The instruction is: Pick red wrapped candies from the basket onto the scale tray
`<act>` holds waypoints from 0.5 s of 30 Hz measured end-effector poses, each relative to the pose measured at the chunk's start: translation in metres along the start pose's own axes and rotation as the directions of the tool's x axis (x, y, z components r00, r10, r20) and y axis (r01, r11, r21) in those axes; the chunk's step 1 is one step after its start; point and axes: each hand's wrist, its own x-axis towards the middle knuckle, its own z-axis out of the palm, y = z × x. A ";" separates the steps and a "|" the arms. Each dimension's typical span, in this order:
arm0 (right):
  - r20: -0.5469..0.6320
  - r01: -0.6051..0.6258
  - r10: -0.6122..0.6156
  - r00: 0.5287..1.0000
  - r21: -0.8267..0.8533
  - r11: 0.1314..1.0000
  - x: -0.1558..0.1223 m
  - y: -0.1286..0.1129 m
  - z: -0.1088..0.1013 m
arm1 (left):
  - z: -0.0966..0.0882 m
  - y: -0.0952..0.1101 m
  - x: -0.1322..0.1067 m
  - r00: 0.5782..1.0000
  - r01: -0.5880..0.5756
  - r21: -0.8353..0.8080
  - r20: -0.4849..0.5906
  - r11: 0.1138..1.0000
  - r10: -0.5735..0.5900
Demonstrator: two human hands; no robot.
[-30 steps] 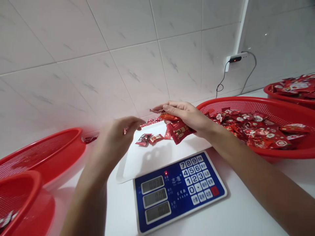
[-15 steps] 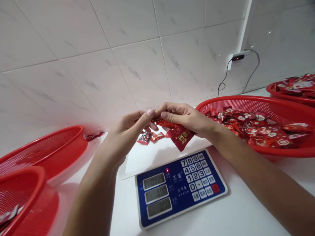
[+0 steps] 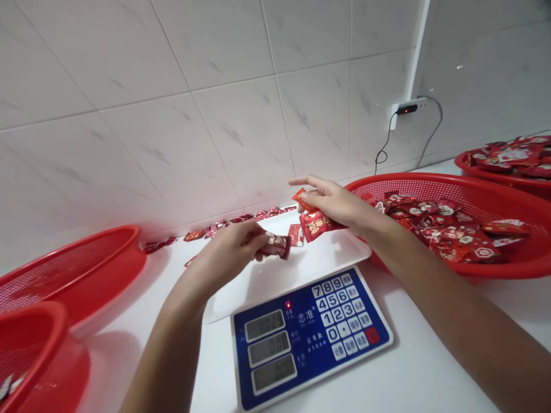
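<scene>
The left hand (image 3: 230, 249) has its fingers clamped on a red candy packet (image 3: 276, 246), above the white scale tray (image 3: 318, 269). The right hand (image 3: 340, 205) grips 2 more packets (image 3: 316, 225), index finger (image 3: 307, 181) stretched out, its wrist near the red basket's rim (image 3: 413, 182).

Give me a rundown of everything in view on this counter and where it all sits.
wall tiles: many, white marbled, behind the counter
wall socket: one, white, black plug and cable, upper right
counter: one, white, under everything
red mesh baskets: four, red, two left, two right
digital scale: one, blue panel, white platform, front centre
foil packets: many, red, in the right baskets, along the wall, on the platform
left hand: one, above the platform, gripping a dark red packet
right hand: one, above the platform, against two red packets
</scene>
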 end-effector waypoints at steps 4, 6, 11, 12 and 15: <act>0.041 -0.122 0.119 0.992 0.064 0.990 -0.001 -0.005 0.000 | 0.007 -0.002 0.001 0.996 0.052 0.222 0.063 0.974 -0.067; 0.034 -0.106 0.104 0.994 0.075 0.991 -0.002 -0.006 0.003 | 0.004 -0.006 0.001 0.993 0.115 0.267 -0.016 0.957 -0.115; 0.116 0.060 -0.066 0.991 0.054 0.997 -0.003 -0.002 0.012 | -0.015 0.003 -0.012 0.960 0.099 0.145 -0.273 0.984 -0.057; 0.150 0.085 -0.095 0.984 0.068 0.994 -0.004 -0.002 0.014 | -0.017 0.009 -0.015 0.953 0.044 0.063 -0.303 0.997 -0.023; 0.253 0.090 -0.119 0.960 0.124 0.988 -0.012 -0.005 0.021 | -0.015 0.026 -0.023 0.952 -0.088 -0.113 -0.301 0.990 0.050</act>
